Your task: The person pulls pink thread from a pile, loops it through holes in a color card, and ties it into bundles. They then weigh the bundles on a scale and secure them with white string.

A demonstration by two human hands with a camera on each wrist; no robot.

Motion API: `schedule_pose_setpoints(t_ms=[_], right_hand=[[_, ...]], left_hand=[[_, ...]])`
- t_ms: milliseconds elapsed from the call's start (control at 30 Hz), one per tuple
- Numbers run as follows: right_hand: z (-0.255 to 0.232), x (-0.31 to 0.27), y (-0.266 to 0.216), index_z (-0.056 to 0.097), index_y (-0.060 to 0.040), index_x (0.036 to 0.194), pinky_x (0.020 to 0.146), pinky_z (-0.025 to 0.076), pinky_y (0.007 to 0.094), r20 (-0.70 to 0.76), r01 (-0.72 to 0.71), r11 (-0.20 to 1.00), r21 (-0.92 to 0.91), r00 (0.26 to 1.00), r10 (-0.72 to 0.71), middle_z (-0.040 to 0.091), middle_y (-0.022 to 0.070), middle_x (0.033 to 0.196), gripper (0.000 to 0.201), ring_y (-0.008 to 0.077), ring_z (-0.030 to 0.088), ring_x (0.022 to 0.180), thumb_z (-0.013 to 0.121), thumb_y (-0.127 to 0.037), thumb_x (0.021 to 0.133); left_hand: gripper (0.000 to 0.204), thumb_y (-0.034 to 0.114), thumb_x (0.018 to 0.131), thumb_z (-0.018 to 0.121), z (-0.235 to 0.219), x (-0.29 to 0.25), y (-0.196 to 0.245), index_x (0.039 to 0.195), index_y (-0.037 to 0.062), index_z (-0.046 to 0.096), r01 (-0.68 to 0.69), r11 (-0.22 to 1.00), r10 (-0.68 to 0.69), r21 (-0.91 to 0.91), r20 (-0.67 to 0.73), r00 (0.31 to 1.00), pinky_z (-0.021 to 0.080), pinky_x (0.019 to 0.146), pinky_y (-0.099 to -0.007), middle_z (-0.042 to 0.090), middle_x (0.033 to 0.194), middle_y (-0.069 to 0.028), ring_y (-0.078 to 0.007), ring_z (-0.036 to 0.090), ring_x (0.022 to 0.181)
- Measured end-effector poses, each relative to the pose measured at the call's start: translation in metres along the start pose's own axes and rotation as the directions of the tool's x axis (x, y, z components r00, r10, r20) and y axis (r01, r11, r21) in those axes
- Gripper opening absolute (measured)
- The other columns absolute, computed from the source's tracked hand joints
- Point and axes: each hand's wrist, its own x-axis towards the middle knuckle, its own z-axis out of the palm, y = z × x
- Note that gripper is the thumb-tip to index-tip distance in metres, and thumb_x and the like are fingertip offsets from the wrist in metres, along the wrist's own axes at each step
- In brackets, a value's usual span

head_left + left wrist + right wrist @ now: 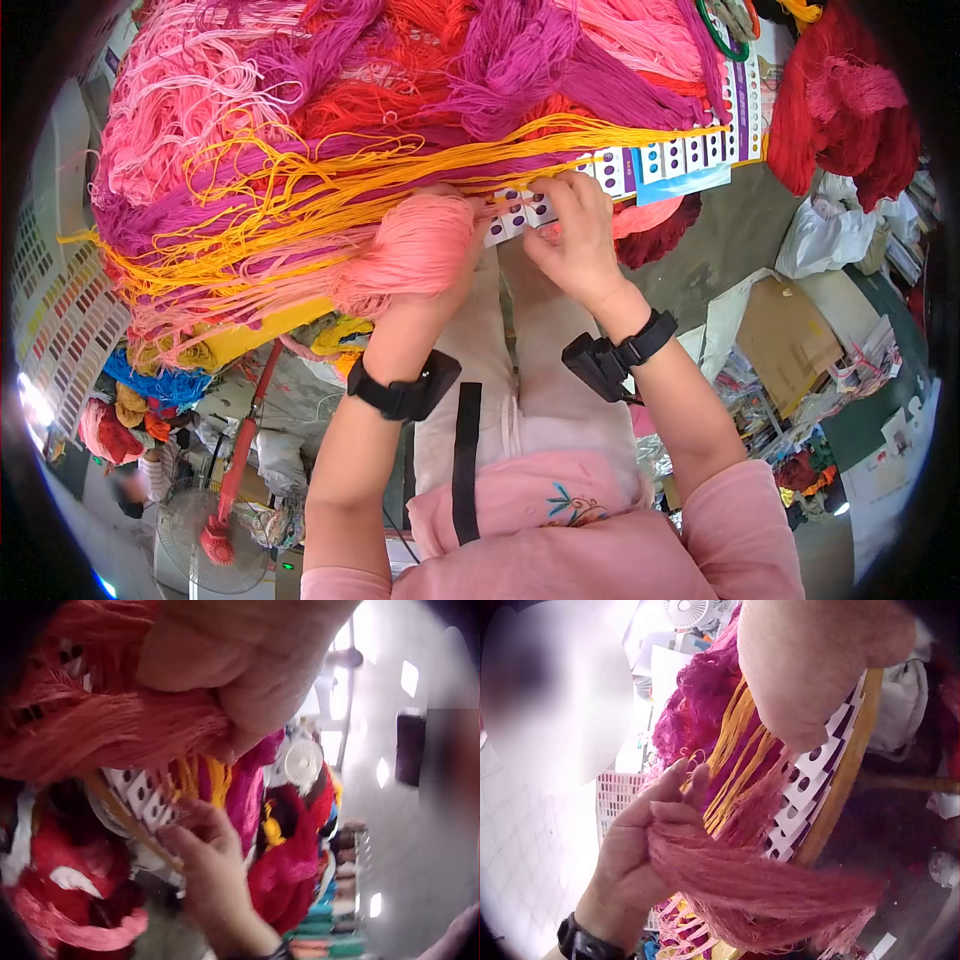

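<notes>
A thick bundle of salmon-pink thread (420, 245) hangs over my left hand (626, 855), whose fingers curl round it; in the head view the thread largely hides that hand. My right hand (580, 235) is just to the right, with forefinger and thumb bent about the edge of a white punched thread card (515, 222). Several pink strands run across the card between the two hands. In the left wrist view the right hand (214, 874) is at the end of the row of cards (142, 796), its fingertips close together at the holes.
Yellow thread (400, 165) lies along the table's near side, before heaps of magenta thread (520, 60) and pink thread (190, 100). More cards (745, 100) line the right end, above a blue packet (685, 185). Dark red skeins (845, 100) hang right; a fan (215, 540) stands lower left.
</notes>
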Motion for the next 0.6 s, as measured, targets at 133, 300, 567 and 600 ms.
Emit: schedule_pose_setpoints(t_ms=[133,300,567,600], right_hand=[[0.006,0.004,-0.002,0.049,-0.0056,0.093,0.072,0.032,0.0360,-0.008,0.003,1.000,0.025,1.000,-0.003,0.043,0.0102,0.088,0.040,0.0270,0.042,0.085,0.060,-0.009,0.055],[0.001,0.003,0.001,0.048,-0.0055,0.093,0.072,0.032,0.0360,-0.013,-0.003,1.000,0.017,1.000,0.003,0.043,0.0103,0.088,0.039,0.0272,0.042,0.085,0.060,-0.009,0.055],[-0.013,0.010,-0.063,0.055,-0.0016,0.081,0.062,0.041,0.0296,0.017,-0.081,0.901,0.426,0.997,0.082,0.050,0.0095,0.081,0.018,0.0225,0.051,0.072,0.060,-0.003,0.063],[-0.017,0.012,-0.078,0.056,-0.0005,0.078,0.058,0.041,0.0259,0.129,-0.192,0.802,0.566,0.981,0.144,0.051,0.0078,0.077,0.014,0.0179,0.051,0.068,0.060,-0.003,0.066]], left_hand=[[0.010,0.007,0.069,0.058,-0.018,-0.011,-0.021,0.079,0.0044,0.059,-0.082,0.928,0.204,0.364,-0.310,0.928,0.038,0.070,-0.0321,0.053,0.078,-0.0101,-0.0230,0.048,0.075],[0.012,0.009,0.079,0.050,-0.099,-0.070,-0.025,0.084,0.0010,0.057,0.269,0.961,-0.166,0.064,-0.645,0.746,0.041,0.067,-0.0244,0.056,0.080,-0.0053,-0.0120,0.051,0.080],[0.045,0.030,0.085,0.036,-0.101,-0.077,0.042,0.110,-0.0059,0.042,0.109,0.093,-0.244,-0.990,0.083,0.966,0.035,0.084,-0.0298,0.048,0.106,-0.0133,-0.0181,0.046,0.095],[0.047,0.033,0.085,0.035,-0.096,-0.069,0.043,0.112,-0.0056,0.041,0.112,-0.030,-0.176,-0.993,0.116,0.978,0.029,0.092,-0.0322,0.044,0.115,-0.0134,-0.0207,0.040,0.108]])
